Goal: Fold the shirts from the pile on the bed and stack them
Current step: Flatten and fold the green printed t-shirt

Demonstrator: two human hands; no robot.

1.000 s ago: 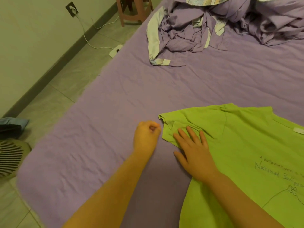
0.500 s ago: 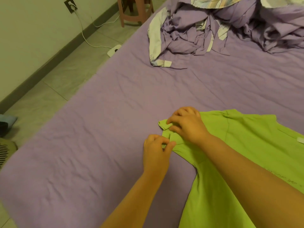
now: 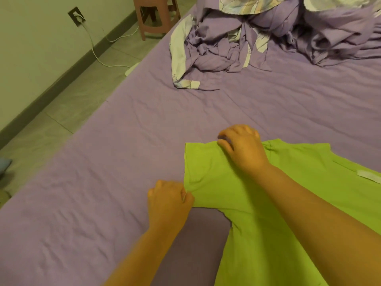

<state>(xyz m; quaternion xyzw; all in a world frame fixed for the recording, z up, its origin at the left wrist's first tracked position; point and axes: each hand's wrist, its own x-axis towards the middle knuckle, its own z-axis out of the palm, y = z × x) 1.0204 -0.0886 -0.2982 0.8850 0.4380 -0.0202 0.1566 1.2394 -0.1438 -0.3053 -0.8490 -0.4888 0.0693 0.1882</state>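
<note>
A lime-green T-shirt (image 3: 309,203) lies spread flat on the purple bed sheet (image 3: 103,193), its left sleeve stretched out toward the middle of the bed. My left hand (image 3: 169,201) pinches the sleeve's near lower corner. My right hand (image 3: 241,147) grips the sleeve's far upper edge with curled fingers. The sleeve cloth between the two hands is pulled smooth. A white label (image 3: 369,176) shows at the shirt's collar on the right.
A crumpled purple and pale patterned heap of bedding and clothes (image 3: 237,44) lies at the far end of the bed. Left of the bed are tiled floor, a brown stool (image 3: 154,15) and a wall socket with a white cable (image 3: 77,16).
The sleeve was folded and creased; now it is pulled out flat. My left hand moved down-left gripping its corner, and my right hand shifted to the sleeve's far edge.
</note>
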